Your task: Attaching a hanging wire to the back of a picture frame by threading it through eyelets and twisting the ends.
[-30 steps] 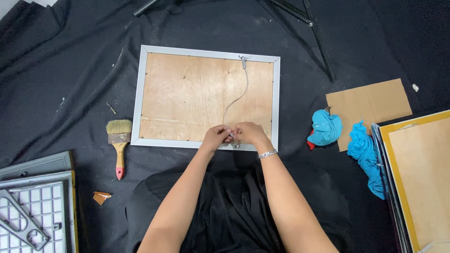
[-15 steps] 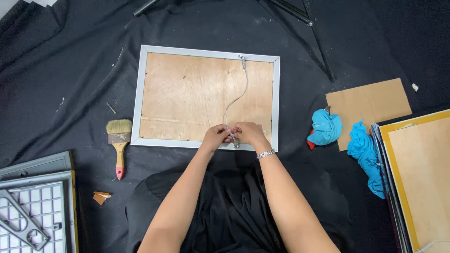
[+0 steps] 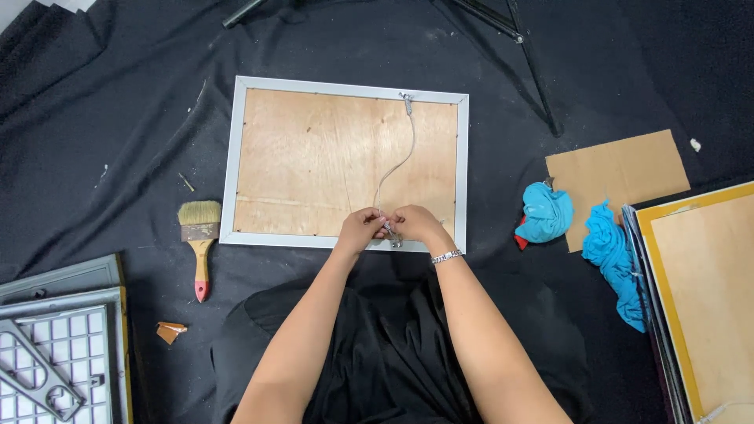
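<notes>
A silver picture frame (image 3: 232, 157) lies face down on black cloth, its plywood backing (image 3: 314, 157) up. A thin hanging wire (image 3: 399, 161) runs from a fastener at the frame's top edge down to the bottom edge. My left hand (image 3: 360, 229) and my right hand (image 3: 415, 224) meet at the bottom rail, both pinching the wire's lower end by a small metal fitting (image 3: 395, 242). A metal bracelet (image 3: 445, 256) sits on my right wrist.
A paintbrush (image 3: 199, 235) with a red-tipped handle lies left of the frame. Grey grid frames (image 3: 47, 353) sit at bottom left, beside a small brown scrap (image 3: 170, 331). Right: blue cloths (image 3: 547, 212), cardboard sheet (image 3: 616, 177), a yellow-edged frame (image 3: 707, 306). Black tripod legs (image 3: 534, 71) cross the top.
My hands stay at the frame's lower edge with only slight finger shifts on the wire. Nothing else has moved.
</notes>
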